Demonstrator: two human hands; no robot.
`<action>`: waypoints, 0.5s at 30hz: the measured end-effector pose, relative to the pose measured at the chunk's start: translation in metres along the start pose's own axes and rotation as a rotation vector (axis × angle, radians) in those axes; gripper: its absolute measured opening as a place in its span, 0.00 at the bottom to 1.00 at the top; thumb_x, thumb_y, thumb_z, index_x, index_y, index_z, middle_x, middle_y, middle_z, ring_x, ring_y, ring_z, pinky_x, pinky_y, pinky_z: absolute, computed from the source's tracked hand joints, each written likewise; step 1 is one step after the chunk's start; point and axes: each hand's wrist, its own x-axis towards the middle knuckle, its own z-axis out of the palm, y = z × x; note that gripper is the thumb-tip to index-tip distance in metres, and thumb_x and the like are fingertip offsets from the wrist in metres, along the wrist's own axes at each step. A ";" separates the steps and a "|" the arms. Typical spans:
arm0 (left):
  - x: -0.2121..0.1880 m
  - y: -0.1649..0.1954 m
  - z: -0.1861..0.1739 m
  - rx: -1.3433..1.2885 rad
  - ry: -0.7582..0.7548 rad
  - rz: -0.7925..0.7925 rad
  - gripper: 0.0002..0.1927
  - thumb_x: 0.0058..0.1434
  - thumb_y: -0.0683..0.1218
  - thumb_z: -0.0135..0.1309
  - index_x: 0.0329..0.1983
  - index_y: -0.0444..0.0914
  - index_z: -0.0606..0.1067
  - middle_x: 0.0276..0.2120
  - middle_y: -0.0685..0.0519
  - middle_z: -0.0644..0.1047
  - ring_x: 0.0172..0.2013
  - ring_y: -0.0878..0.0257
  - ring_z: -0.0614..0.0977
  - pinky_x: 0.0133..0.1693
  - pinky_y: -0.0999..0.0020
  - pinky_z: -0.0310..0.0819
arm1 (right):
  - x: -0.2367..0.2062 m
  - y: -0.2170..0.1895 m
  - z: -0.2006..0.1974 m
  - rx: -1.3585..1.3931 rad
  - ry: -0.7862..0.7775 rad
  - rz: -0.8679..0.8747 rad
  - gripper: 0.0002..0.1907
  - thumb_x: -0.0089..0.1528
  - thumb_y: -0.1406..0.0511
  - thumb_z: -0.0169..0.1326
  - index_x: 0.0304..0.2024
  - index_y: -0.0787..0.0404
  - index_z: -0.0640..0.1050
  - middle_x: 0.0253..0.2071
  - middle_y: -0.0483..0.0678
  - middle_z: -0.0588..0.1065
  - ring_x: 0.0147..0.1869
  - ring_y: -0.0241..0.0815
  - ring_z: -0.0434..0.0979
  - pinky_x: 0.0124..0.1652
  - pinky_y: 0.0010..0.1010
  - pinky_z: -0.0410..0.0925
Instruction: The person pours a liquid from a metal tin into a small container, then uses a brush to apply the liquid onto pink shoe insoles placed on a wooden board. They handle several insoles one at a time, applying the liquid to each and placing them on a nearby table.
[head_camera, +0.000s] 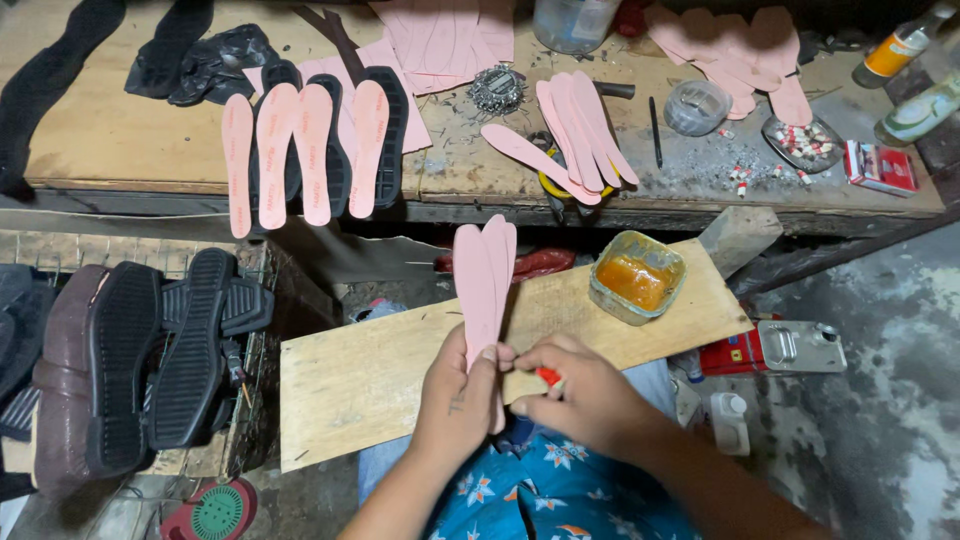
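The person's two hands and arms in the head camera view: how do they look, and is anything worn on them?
Both hands are bare: no gloves, rings, watch or bracelets are visible. The left hand has a small dark mark on its back, too small to read. The right hand shows no markings. Both forearms are uncovered, with no sleeves reaching them in view. Below them shows blue clothing with a white and orange flower pattern.

Seen from my seat, the packaging gathers around the workbench (120, 140): a small red and white carton (880, 166) lies flat at its far right end, near two bottles (905, 45) with orange and pale labels at the right corner. Below the bench's right end, on the floor, sits what may be a red box (722, 352).
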 end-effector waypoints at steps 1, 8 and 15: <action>0.002 0.002 -0.006 0.184 0.009 0.045 0.16 0.66 0.42 0.43 0.55 0.36 0.74 0.33 0.46 0.81 0.36 0.57 0.84 0.42 0.63 0.79 | -0.002 -0.001 -0.016 -0.053 0.009 -0.064 0.14 0.56 0.67 0.59 0.44 0.65 0.78 0.49 0.49 0.71 0.52 0.41 0.75 0.43 0.29 0.74; 0.021 0.001 -0.021 0.675 -0.022 0.285 0.23 0.58 0.46 0.54 0.57 0.36 0.74 0.43 0.42 0.76 0.43 0.42 0.79 0.44 0.52 0.74 | -0.002 0.013 -0.139 -0.368 0.606 -0.187 0.12 0.71 0.65 0.49 0.49 0.65 0.80 0.48 0.53 0.75 0.53 0.45 0.75 0.55 0.32 0.67; 0.015 -0.014 -0.020 0.708 -0.088 0.322 0.25 0.56 0.48 0.57 0.56 0.34 0.77 0.37 0.44 0.75 0.41 0.46 0.78 0.42 0.54 0.73 | 0.007 0.035 -0.148 -0.562 0.461 -0.033 0.28 0.63 0.55 0.58 0.61 0.62 0.72 0.56 0.61 0.72 0.58 0.58 0.75 0.55 0.41 0.68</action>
